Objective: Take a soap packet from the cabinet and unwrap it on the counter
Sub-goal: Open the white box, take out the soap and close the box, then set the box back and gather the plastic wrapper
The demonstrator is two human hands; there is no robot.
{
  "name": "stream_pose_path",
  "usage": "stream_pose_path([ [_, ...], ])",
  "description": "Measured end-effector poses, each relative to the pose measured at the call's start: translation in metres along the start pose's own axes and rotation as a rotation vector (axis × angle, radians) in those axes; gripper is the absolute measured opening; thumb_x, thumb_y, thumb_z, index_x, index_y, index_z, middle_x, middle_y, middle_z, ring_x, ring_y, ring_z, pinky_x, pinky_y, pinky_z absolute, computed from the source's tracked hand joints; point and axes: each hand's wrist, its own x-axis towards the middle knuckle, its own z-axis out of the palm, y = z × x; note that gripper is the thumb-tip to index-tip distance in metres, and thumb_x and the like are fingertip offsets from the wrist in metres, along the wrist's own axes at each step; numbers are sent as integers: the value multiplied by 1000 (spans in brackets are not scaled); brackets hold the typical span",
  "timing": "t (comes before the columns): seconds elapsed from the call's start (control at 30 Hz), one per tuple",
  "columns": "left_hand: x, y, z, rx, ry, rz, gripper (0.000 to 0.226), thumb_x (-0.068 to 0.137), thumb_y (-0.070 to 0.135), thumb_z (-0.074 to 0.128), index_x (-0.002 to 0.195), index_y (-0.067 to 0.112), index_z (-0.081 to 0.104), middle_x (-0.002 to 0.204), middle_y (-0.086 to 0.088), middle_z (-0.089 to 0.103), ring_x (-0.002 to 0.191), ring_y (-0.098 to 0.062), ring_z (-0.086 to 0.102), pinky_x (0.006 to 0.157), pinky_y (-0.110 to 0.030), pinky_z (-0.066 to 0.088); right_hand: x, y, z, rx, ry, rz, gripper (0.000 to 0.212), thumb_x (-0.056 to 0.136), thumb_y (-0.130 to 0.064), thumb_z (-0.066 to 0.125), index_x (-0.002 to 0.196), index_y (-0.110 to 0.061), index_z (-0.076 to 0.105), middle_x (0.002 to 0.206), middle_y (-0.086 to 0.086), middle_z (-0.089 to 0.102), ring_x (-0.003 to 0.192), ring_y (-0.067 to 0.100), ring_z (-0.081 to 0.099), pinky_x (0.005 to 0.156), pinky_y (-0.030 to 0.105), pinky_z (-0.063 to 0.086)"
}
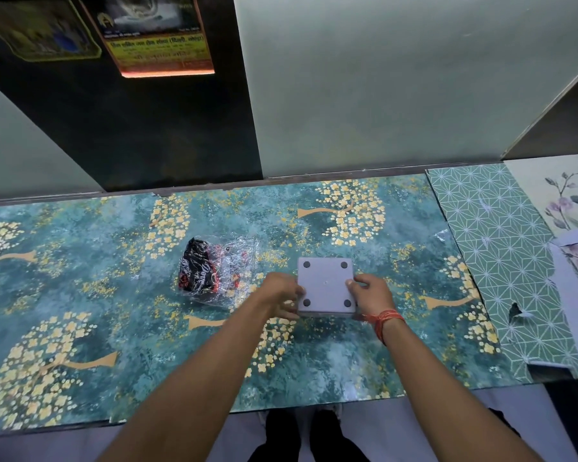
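Observation:
A clear plastic packet (214, 273) with black and red printed wrapping inside lies on the counter (80, 295), crumpled and partly open. Just to its right I hold a flat grey square object (325, 288) with four dark round pads at its corners. My left hand (281, 295) grips its left edge and my right hand (369, 295) grips its right edge. An orange thread band circles my right wrist. The grey object sits low over the counter; whether it touches the surface I cannot tell.
The counter wears a teal sheet with yellow flower trees. A green geometric sheet (501, 255) and a pale floral sheet (568, 198) lie at the right. Behind stand a dark panel (147, 128) with posters and pale cabinet doors (381, 88). The counter's front edge runs just before my legs.

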Motion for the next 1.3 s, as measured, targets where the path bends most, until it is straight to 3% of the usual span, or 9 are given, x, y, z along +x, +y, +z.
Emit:
stream_pose_path([
  [0.17,6,19,-19,-619,-175,-258,72,84,62,52,124,3,42,127,-22,43,120,-54,46,80,-69,53,-8,-1,-2,260,-114,-177,39,92,3,54,127,-12,60,123,7,65,106,24,64,75,35,61],
  [0.27,9,17,-26,-863,-226,-262,73,80,65,59,118,4,46,121,-21,51,116,-50,52,92,-70,46,-14,-9,-3,409,-127,-377,46,79,20,58,112,-11,71,121,4,69,118,18,63,89,41,57],
  [0.37,13,14,-24,-767,-117,-42,34,87,30,59,109,7,49,110,-22,58,100,-39,61,91,-61,52,-11,-29,3,443,-79,-367,37,81,11,64,87,-23,76,111,3,72,113,24,65,88,39,57],
  [0.43,18,11,-19,-695,12,175,36,86,25,60,114,5,49,119,-24,58,102,-35,62,85,-49,57,-9,-45,10,443,-86,-171,11,89,-15,65,96,-22,69,117,9,65,107,30,63,85,42,57],
  [0.53,16,14,-13,-615,122,422,37,90,22,60,120,7,43,117,-18,55,95,-28,60,65,-36,54,-4,-67,17,560,-311,154,36,89,-50,57,102,-16,62,103,18,66,96,37,66,84,54,57],
  [0.6,18,18,-15,-544,123,483,34,90,21,63,117,17,43,119,-16,54,97,-27,58,66,-38,53,3,-77,20,645,-329,183,38,88,-47,61,101,-12,62,93,19,68,84,34,68,75,52,60],
  [0.9,53,45,-34,-626,53,470,56,91,9,64,142,19,44,117,-10,67,102,-24,62,94,-47,53,57,-104,41,597,-277,-66,9,93,-26,59,97,-18,62,98,11,69,78,24,64,57,30,48],
  [1.07,102,78,-33,-309,204,633,34,97,13,55,132,16,55,121,-6,66,99,-18,61,74,-28,53,126,-117,65,255,-127,-246,23,98,-26,48,98,-12,65,111,15,66,94,27,60,83,45,52],
  [1.3,141,100,-41,1,397,645,43,93,28,63,134,19,57,128,-11,67,105,-26,64,86,-33,53,174,-119,67,-33,8,-431,45,98,-36,48,128,-5,58,135,15,58,120,30,55,98,36,41],
])
